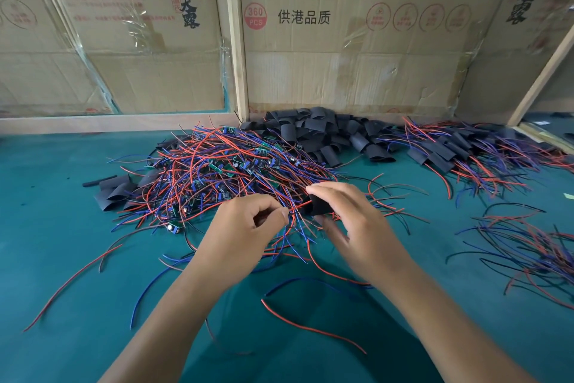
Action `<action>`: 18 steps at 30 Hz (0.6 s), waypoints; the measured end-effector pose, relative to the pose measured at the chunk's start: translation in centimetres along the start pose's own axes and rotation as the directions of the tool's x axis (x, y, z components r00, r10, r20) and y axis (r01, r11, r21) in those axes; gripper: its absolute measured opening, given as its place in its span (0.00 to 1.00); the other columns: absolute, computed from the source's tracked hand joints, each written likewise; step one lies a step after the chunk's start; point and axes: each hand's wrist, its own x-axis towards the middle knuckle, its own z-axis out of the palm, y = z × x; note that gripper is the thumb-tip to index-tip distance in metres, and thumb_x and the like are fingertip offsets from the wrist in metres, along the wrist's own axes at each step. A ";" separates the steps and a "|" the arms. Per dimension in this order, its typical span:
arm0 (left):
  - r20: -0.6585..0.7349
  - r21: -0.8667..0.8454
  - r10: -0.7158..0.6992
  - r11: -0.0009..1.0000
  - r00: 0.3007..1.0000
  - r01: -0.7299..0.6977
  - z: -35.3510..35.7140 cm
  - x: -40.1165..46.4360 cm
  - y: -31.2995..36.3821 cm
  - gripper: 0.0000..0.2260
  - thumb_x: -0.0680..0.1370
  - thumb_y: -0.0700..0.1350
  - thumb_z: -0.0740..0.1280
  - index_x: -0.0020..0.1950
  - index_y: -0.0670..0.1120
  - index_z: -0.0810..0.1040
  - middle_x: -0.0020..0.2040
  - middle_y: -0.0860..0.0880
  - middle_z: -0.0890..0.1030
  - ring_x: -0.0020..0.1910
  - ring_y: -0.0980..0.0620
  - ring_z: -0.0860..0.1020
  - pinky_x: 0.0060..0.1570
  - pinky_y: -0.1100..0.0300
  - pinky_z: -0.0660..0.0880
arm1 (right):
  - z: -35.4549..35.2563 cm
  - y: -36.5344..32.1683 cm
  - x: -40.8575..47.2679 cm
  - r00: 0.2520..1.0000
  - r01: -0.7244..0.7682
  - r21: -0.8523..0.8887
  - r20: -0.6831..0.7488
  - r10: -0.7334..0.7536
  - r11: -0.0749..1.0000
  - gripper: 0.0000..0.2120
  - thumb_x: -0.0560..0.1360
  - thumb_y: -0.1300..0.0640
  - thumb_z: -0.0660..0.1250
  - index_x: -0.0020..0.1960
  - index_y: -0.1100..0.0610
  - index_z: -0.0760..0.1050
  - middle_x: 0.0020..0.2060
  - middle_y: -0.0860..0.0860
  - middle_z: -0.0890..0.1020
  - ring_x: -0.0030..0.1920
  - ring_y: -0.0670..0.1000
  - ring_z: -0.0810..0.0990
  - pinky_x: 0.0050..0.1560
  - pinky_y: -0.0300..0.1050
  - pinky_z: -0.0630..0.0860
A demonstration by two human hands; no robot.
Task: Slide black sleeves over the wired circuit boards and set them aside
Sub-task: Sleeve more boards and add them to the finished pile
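Now, at the bench: a person's two bare hands meet over a teal table (62, 258), threading wires into a black sleeve (316, 205).
Left hand (245, 227): fingers curled, thumb and forefinger pinching a red and blue wire bundle (293, 216) just short of the sleeve's mouth.
Right hand (351, 218): grasping the sleeve between thumb and fingers, its open end turned toward the left hand.
Board in hand: hidden; whether it sits inside the left fist or trails below cannot be told.
Step in hand: judged to be the feeding of the leads, the sleeve not yet over any board.
Doing it well: keep the wire ends pinched together as one tip, squeeze the flat sleeve by its edges so the mouth gapes, then draw the sleeve along the leads rather than pushing limp wire.
Risk: a stray lead may snag the tangled heap directly behind the hands.
Unsleeved heap (217, 171): one pile of wired circuit boards, too tangled to count.
Loose sleeves (320, 134): one large pile against the cardboard wall (341, 72), several dozen by estimate, plus a few strays (115, 190) at left.
Finished pile (466, 149): one, far right, sleeved boards with wires trailing.
Spare wires (528, 246): one loose cluster at right.
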 end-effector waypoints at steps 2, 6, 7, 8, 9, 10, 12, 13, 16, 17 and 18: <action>0.015 0.006 -0.014 1.000 1.000 0.014 0.2 0.0 -0.3 0.10 0.79 0.47 0.67 0.37 0.50 0.80 0.24 0.56 0.67 0.23 0.57 0.62 0.24 0.67 0.61 | 0.2 -0.1 0.0 0.999 0.036 -0.007 0.022 -0.035 0.999 0.18 0.78 0.64 0.67 0.68 0.59 0.74 0.63 0.50 0.76 0.66 0.50 0.73 0.68 0.42 0.68; 0.024 0.025 -0.016 1.000 1.000 0.015 0.7 0.0 -0.4 0.06 0.79 0.46 0.66 0.43 0.54 0.77 0.27 0.56 0.72 0.26 0.57 0.66 0.29 0.65 0.65 | 0.6 -0.4 0.0 0.989 0.148 -0.196 0.052 -0.140 0.969 0.17 0.77 0.62 0.71 0.65 0.57 0.77 0.61 0.49 0.79 0.64 0.53 0.76 0.71 0.52 0.67; 0.017 0.005 -0.016 1.000 1.000 0.016 0.8 0.0 -0.3 0.05 0.79 0.46 0.66 0.46 0.56 0.74 0.28 0.56 0.73 0.26 0.57 0.67 0.30 0.66 0.66 | 0.6 -0.6 0.0 0.986 0.166 -0.234 0.063 -0.155 0.958 0.16 0.77 0.60 0.70 0.65 0.56 0.78 0.60 0.49 0.80 0.64 0.53 0.76 0.72 0.54 0.66; 0.005 -0.022 -0.026 0.999 1.000 0.026 1.0 0.0 -0.3 0.05 0.80 0.46 0.65 0.48 0.56 0.72 0.29 0.54 0.73 0.27 0.58 0.67 0.30 0.66 0.66 | 0.6 -0.7 0.0 0.982 0.185 -0.262 0.076 -0.171 0.947 0.15 0.77 0.59 0.69 0.64 0.56 0.78 0.59 0.48 0.81 0.63 0.53 0.77 0.72 0.56 0.65; -0.009 -0.058 -0.043 0.997 0.999 0.042 1.2 0.1 -0.2 0.05 0.80 0.45 0.63 0.49 0.57 0.70 0.30 0.51 0.73 0.27 0.58 0.67 0.30 0.66 0.66 | 0.7 -0.9 0.1 0.978 0.206 -0.284 0.092 -0.187 0.936 0.15 0.78 0.57 0.67 0.63 0.56 0.79 0.57 0.48 0.81 0.63 0.53 0.78 0.72 0.57 0.66; -0.017 -0.097 -0.060 0.994 0.998 0.059 1.3 0.1 -0.2 0.06 0.81 0.45 0.61 0.51 0.57 0.70 0.33 0.48 0.74 0.27 0.58 0.66 0.30 0.66 0.66 | 0.8 -1.1 0.0 0.974 0.223 -0.301 0.109 -0.198 0.927 0.15 0.77 0.56 0.67 0.63 0.56 0.79 0.55 0.48 0.82 0.62 0.53 0.78 0.72 0.57 0.66; -0.017 -0.155 -0.083 0.985 0.996 0.080 1.7 0.0 -0.1 0.05 0.83 0.48 0.58 0.55 0.58 0.68 0.36 0.50 0.74 0.29 0.59 0.68 0.31 0.66 0.66 | 1.0 -1.5 0.0 0.970 0.233 -0.311 0.135 -0.200 0.921 0.15 0.75 0.57 0.70 0.61 0.56 0.80 0.51 0.49 0.82 0.58 0.53 0.80 0.71 0.58 0.67; -0.007 -0.166 -0.094 0.982 0.996 0.092 1.9 -0.2 0.0 0.04 0.83 0.51 0.58 0.57 0.58 0.68 0.35 0.53 0.75 0.29 0.60 0.69 0.33 0.66 0.67 | 1.1 -1.7 0.0 0.970 0.228 -0.304 0.153 -0.189 0.925 0.15 0.73 0.58 0.72 0.59 0.57 0.80 0.49 0.49 0.83 0.55 0.53 0.81 0.71 0.58 0.68; 0.013 -0.147 -0.114 0.983 0.993 0.114 2.5 -0.7 0.3 0.20 0.77 0.67 0.54 0.63 0.57 0.66 0.40 0.55 0.77 0.37 0.61 0.74 0.38 0.66 0.68 | 1.5 -2.3 -0.2 0.961 0.206 -0.254 0.234 -0.147 0.945 0.15 0.70 0.58 0.73 0.56 0.58 0.80 0.42 0.51 0.83 0.44 0.54 0.82 0.66 0.54 0.74; 0.017 -0.129 -0.113 0.985 0.993 0.114 2.6 -0.9 0.3 0.25 0.75 0.70 0.52 0.65 0.57 0.65 0.43 0.55 0.77 0.40 0.61 0.75 0.41 0.66 0.68 | 1.5 -2.5 -0.3 0.956 0.187 -0.232 0.267 -0.122 0.955 0.14 0.70 0.58 0.73 0.55 0.58 0.80 0.41 0.51 0.82 0.42 0.55 0.81 0.59 0.52 0.78; 0.023 -0.111 -0.112 0.987 0.994 0.113 2.8 -1.0 0.2 0.28 0.74 0.71 0.51 0.67 0.57 0.64 0.46 0.55 0.76 0.44 0.62 0.75 0.43 0.67 0.68 | 1.5 -2.7 -0.4 0.950 0.154 -0.208 0.299 -0.087 0.966 0.15 0.71 0.58 0.72 0.56 0.58 0.79 0.42 0.52 0.81 0.42 0.56 0.81 0.51 0.50 0.79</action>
